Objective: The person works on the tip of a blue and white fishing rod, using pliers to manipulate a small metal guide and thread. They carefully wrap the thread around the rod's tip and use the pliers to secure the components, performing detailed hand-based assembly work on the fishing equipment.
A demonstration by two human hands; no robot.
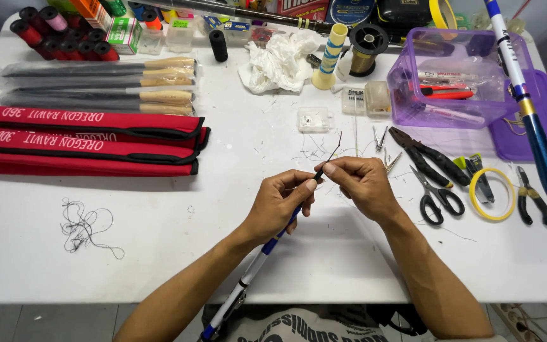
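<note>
- I see a purple box at the far right of the white worktop, holding red pens and clear packets.
- A small clear case sits mid-worktop; I can't tell what is inside.
- My left hand has its fingers closed around a thin rod with blue and white bands.
- My right hand pinches the rod's dark tip with its fingers narrow.
- Scissors lie just right.
</note>
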